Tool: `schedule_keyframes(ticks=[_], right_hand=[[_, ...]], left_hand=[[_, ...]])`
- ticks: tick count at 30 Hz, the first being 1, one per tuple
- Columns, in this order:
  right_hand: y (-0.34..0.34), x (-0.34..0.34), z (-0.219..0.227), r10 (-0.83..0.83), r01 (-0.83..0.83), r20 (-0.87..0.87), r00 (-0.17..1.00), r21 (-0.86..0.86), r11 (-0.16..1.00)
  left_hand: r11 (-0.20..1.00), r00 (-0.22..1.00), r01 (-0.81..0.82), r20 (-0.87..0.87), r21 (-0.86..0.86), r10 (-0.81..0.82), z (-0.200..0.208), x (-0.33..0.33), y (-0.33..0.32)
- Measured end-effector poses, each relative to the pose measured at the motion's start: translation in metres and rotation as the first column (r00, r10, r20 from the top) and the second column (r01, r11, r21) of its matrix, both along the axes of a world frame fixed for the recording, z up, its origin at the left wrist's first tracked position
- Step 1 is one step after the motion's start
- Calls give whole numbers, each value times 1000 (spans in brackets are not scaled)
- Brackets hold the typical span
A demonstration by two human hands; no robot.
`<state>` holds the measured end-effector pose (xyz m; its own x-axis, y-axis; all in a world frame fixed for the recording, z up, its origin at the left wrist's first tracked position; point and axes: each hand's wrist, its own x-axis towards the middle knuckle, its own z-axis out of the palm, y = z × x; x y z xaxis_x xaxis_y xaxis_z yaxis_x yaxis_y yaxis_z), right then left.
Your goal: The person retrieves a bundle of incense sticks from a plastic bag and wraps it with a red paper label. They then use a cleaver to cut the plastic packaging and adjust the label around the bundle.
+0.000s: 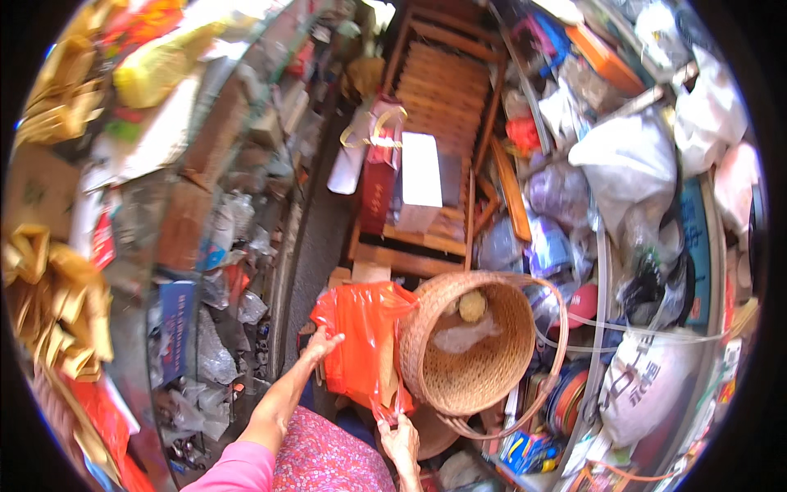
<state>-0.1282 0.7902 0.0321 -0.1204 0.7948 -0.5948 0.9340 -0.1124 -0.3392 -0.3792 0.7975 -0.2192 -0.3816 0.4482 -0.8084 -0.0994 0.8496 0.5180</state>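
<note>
A bright red plastic bag (354, 348) is stretched between my two hands, just left of a woven basket (414, 361). My left hand (322, 344) grips the bag's left side, thumb against the plastic. Lower down, my right hand (399, 443) has its fingers closed on the bag's bottom right corner, where the plastic is drawn out thin. Something brown and cardboard-like shows at the bag's right side; I cannot make out what it is. The basket is tipped so its mouth faces right, with a clear plastic bag (466, 334) and a round yellowish item (471, 307) inside.
Ahead stands a folded wooden slatted chair (447, 82) bearing a white box (421, 168) and a dark red gift bag (381, 176). A glass case (184, 246) runs along the left. Shelves with plastic-wrapped goods and a white sack (643, 385) crowd the right.
</note>
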Motion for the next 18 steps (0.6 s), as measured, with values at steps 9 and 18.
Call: schedule_keyframes(ticks=[9, 18], right_hand=[[18, 18, 54, 389, -384, -57, 919, 89, 919], [26, 49, 42, 723, -683, -20, 690, 311, 661]], left_hand=[[995, 999, -38, 34, 93, 35, 85, 21, -30], [918, 902, -395, 173, -36, 395, 128, 58, -157]])
